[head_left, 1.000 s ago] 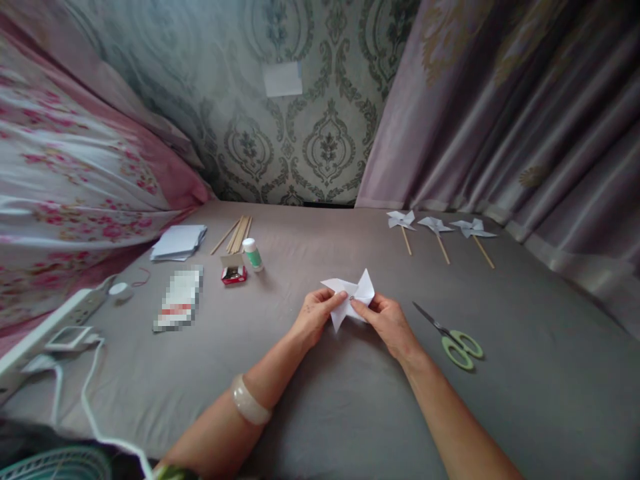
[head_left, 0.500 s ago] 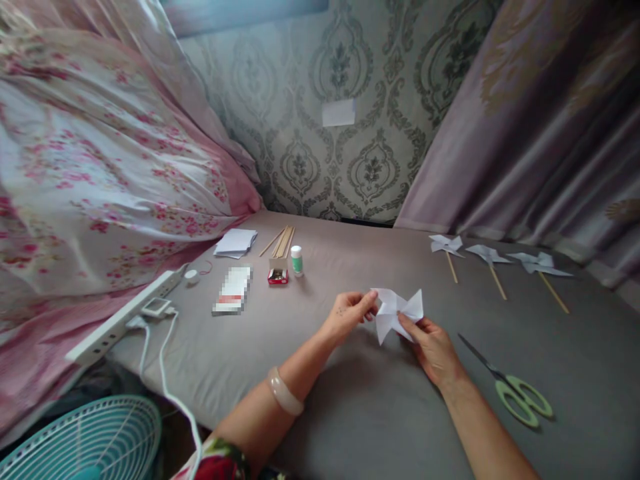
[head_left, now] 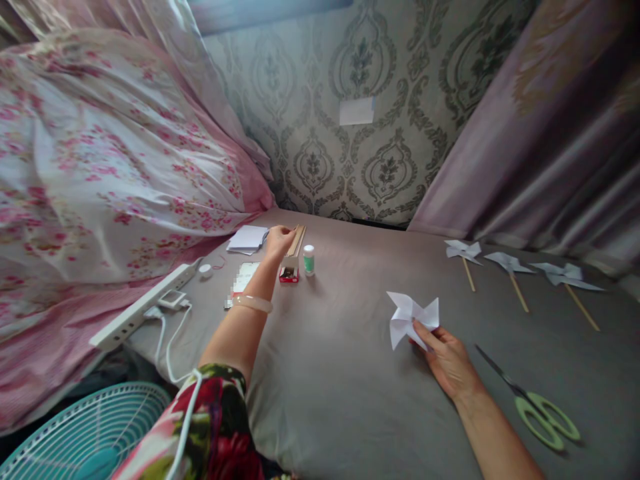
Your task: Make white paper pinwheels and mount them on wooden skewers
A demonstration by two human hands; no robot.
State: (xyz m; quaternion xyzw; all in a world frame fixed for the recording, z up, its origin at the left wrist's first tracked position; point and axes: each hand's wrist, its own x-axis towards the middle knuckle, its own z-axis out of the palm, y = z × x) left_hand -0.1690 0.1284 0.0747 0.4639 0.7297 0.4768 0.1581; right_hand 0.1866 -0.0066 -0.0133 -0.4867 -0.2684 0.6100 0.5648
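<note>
Left hand (head_left: pixel 280 241) darts to sticks (head_left: pixel 299 241) near the grey cloth's (head_left: pixel 350 287) far-left corner, fingers bunched, hold unclear, right hand (head_left: pixel 450 360) alone pinching the pinwheel (head_left: pixel 404 317)!

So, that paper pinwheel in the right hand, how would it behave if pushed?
The paper pinwheel is probably light, being thin folded paper held in the right hand. Its blades jut out without drooping, so they may be slightly stiff, but their thin points would likely crease if pushed.
</note>
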